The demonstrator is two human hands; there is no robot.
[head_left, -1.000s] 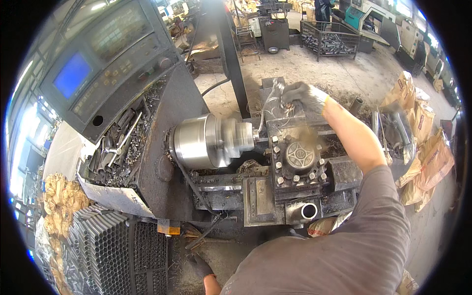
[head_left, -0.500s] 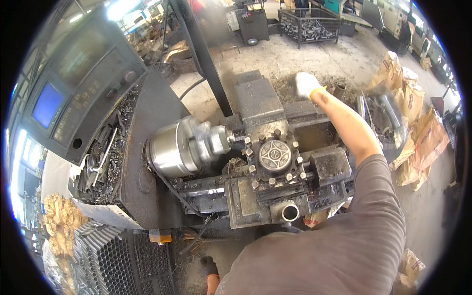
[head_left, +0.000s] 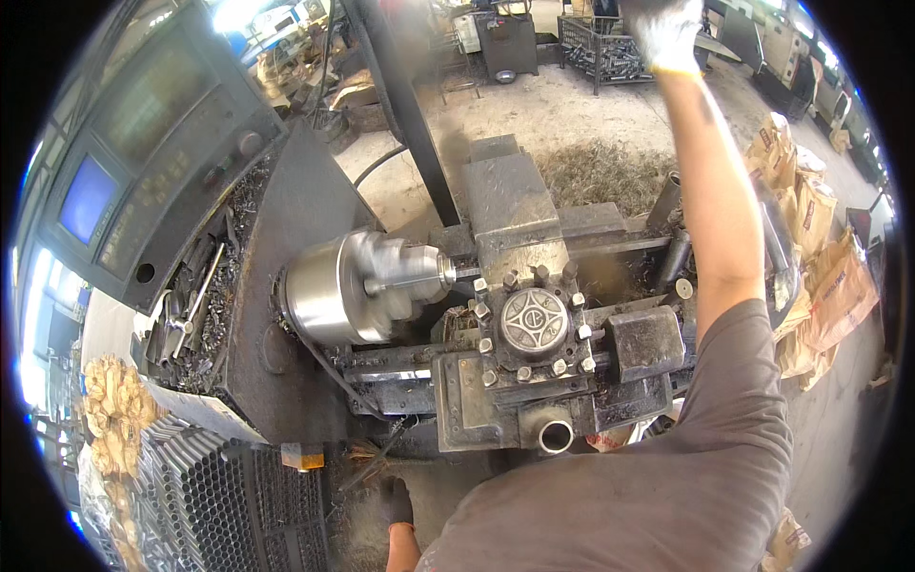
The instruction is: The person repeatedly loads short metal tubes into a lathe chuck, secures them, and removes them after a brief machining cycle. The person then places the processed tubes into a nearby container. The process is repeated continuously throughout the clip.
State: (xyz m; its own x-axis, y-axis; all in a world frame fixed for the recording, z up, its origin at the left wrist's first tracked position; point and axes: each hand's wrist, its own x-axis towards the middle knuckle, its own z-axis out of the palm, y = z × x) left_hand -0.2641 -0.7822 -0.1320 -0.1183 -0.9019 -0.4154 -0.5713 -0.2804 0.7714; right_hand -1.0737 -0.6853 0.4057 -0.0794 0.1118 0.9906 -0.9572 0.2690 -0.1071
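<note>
My right hand (head_left: 667,38), in a white glove with a dark part at its fingers, is raised at the top edge. Its fingers are smeared and partly cut off, so what it may hold is unclear. My left hand (head_left: 396,500), in a dark glove, hangs low in front of the lathe, apart from it; its finger pose is hard to make out. Between them stands the lathe, its shiny chuck (head_left: 319,291) on the left with blurred jaws. The bolted tool turret (head_left: 535,320) sits right of the chuck, and a short round tube (head_left: 556,436) is at its near side.
A control panel with a blue screen (head_left: 88,200) rises at left above a tray of tools and chips (head_left: 195,315). Stacked metal tubes (head_left: 195,486) lie lower left. Brown paper sacks (head_left: 839,286) stand at right. A wire bin (head_left: 596,52) of metal parts is at the back.
My right hand has moved up and to the right, away from the lathe's far side. My left hand has shifted slightly up and left.
</note>
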